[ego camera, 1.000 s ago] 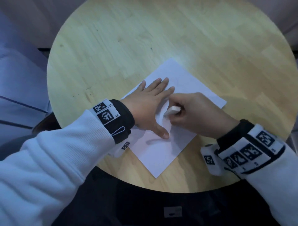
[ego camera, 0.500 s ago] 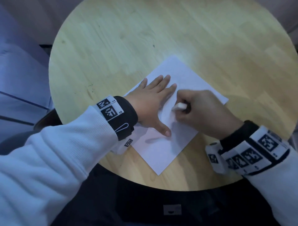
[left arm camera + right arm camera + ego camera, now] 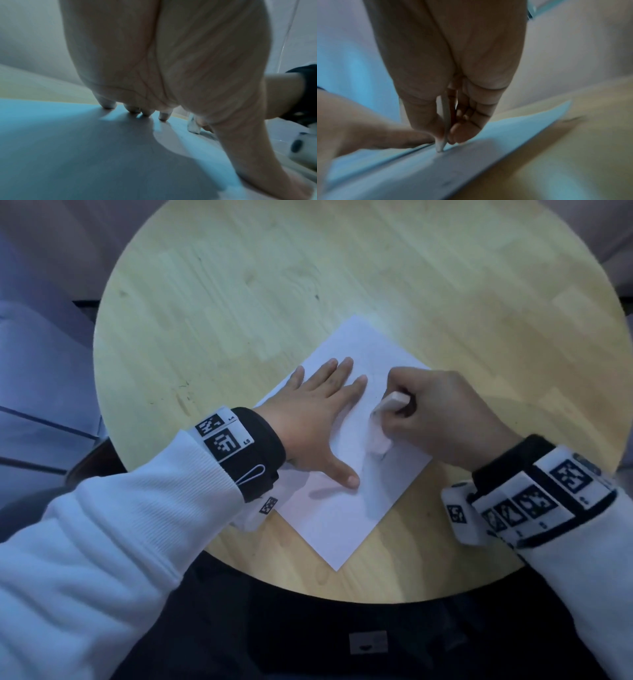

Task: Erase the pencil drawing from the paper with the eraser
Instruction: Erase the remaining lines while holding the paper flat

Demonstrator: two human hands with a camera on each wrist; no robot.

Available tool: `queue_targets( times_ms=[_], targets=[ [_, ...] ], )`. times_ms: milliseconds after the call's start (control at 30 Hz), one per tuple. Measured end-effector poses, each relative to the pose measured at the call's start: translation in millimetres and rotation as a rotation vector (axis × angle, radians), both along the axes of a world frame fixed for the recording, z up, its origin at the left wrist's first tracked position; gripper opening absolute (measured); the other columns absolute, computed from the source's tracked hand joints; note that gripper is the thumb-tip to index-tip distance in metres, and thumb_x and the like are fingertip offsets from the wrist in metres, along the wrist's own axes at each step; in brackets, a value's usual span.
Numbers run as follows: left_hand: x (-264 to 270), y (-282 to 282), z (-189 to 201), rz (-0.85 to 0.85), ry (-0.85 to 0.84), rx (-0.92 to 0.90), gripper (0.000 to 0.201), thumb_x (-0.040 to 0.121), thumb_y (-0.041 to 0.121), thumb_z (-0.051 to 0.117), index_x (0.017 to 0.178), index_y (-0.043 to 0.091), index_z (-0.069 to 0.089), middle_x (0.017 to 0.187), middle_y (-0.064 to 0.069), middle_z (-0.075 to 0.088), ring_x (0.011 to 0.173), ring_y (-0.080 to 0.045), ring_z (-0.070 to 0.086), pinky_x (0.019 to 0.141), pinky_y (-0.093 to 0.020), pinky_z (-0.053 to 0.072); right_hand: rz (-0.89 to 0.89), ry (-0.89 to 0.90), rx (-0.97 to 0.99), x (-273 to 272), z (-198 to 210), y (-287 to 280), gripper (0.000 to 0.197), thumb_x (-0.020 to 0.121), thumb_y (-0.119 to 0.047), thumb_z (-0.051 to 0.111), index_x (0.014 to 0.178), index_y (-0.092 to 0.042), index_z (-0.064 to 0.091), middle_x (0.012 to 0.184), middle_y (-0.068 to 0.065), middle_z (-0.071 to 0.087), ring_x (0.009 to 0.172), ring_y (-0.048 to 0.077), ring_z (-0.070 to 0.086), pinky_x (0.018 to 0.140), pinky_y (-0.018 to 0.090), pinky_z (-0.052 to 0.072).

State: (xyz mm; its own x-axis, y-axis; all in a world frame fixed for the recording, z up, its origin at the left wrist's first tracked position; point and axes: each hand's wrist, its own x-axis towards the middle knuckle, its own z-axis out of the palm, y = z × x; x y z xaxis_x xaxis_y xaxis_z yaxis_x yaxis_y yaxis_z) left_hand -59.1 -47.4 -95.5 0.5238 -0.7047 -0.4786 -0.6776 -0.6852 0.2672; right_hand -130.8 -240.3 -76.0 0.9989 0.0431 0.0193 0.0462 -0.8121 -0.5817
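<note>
A round, pale wooden bench [image 3: 239, 302] fills most of the head view. On it lies a white sheet of paper [image 3: 329, 529], turned like a diamond, with one corner near the bench edge closest to the person. Faint grey pencil marks [image 3: 380, 457] show on the paper under the right hand. The left hand [image 3: 308, 419] lies flat on the paper with fingers straight and thumb spread out, pressing it down. The right hand [image 3: 442, 419] has its fingers curled round a small white block eraser [image 3: 390, 402]. The eraser's tip touches the paper just beside the left hand's first finger.
</note>
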Motion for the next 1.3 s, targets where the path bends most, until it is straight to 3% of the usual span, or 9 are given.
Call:
queue_targets(
  times_ms=[167,333,467,633,767,933,1133,1200,1300],
  targets=[
    [0.6,1.4,0.9,-0.006,-0.001,-0.008,0.147,0.057,0.087,0.071,0.161,0.028,-0.014,0.166,0.002,-0.028,0.152,-0.015,-0.028,0.125,-0.051,-0.009,0.179,0.161,0.022,-15.9,0.3,20.9,0.024,0.080,-0.011,0.062,0.065,-0.020,0.044,0.053,-0.005,0.045,0.052,0.011,0.043,0.051,0.022,0.033],
    [0.5,0.8,0.8,-0.006,0.002,0.008,0.148,0.056,0.088,0.069,0.160,0.029,-0.018,0.165,0.002,-0.031,0.151,-0.014,-0.030,0.125,-0.051,-0.009,0.003,0.020,-0.009,1.6,-1.8,-4.4,0.022,0.084,-0.008,0.057,0.068,-0.015,0.044,0.056,0.001,0.046,0.053,0.015,0.036,0.052,0.032,0.035],
    [1.4,1.1,1.3,-0.014,0.008,0.005,0.147,0.057,0.087,0.070,0.160,0.029,-0.016,0.165,0.003,-0.031,0.151,-0.014,-0.030,0.125,-0.051,-0.009,0.219,0.170,0.042,-15.5,-2.7,17.1,0.030,0.079,-0.011,0.062,0.063,-0.024,0.040,0.052,-0.006,0.041,0.052,0.012,0.042,0.049,0.020,0.030],
    [1.6,1.1,0.0,-0.017,0.006,0.006,0.148,0.055,0.089,0.068,0.160,0.030,-0.018,0.165,0.002,-0.031,0.151,-0.015,-0.030,0.125,-0.052,-0.008,-0.008,-0.033,-0.027,10.6,-1.1,-3.0,0.026,0.085,-0.007,0.051,0.067,-0.020,0.038,0.056,-0.001,0.037,0.052,0.016,0.031,0.051,0.030,0.027],
    [2.4,1.6,-0.1,-0.014,0.018,-0.001,0.148,0.056,0.087,0.071,0.161,0.030,-0.015,0.165,0.002,-0.030,0.151,-0.014,-0.030,0.125,-0.052,-0.009,0.170,0.084,0.071,-5.9,-3.1,19.9,0.034,0.081,-0.008,0.059,0.065,-0.034,0.043,0.051,-0.010,0.043,0.052,0.005,0.047,0.051,0.017,0.030],
    [1.9,1.3,-0.7,-0.018,0.013,0.006,0.148,0.055,0.088,0.070,0.160,0.030,-0.017,0.165,0.002,-0.031,0.151,-0.015,-0.030,0.124,-0.053,-0.008,-0.007,-0.076,-0.008,13.7,-6.8,0.3,0.018,0.085,-0.007,0.052,0.070,-0.015,0.046,0.054,-0.003,0.038,0.049,0.015,0.033,0.051,0.029,0.031],
    [0.6,-1.0,2.4,-0.053,0.027,0.038,0.137,0.060,0.086,0.070,0.158,0.043,-0.016,0.163,-0.003,-0.035,0.149,-0.020,-0.035,0.123,-0.056,-0.012,0.193,0.160,0.027,-2.4,3.2,2.8,0.021,0.083,-0.007,0.057,0.073,-0.026,0.058,0.061,-0.004,0.052,0.058,0.014,0.044,0.054,0.023,0.037],
    [-0.3,-1.4,1.9,-0.053,0.015,0.064,0.138,0.060,0.087,0.068,0.157,0.043,-0.020,0.162,-0.002,-0.037,0.148,-0.019,-0.037,0.122,-0.056,-0.012,0.082,0.052,-0.012,0.2,2.1,-7.3,0.021,0.086,-0.007,0.055,0.071,-0.020,0.052,0.059,-0.001,0.052,0.056,0.016,0.041,0.054,0.027,0.035],
    [-0.2,-1.3,0.9,-0.045,0.022,0.064,0.139,0.060,0.087,0.069,0.156,0.043,-0.021,0.162,-0.001,-0.038,0.147,-0.018,-0.038,0.122,-0.055,-0.013,0.184,0.104,-0.023,-10.0,3.5,5.1,0.035,0.083,-0.012,0.057,0.063,-0.034,0.040,0.054,-0.006,0.048,0.054,0.012,0.045,0.053,0.024,0.033]
  ],
)
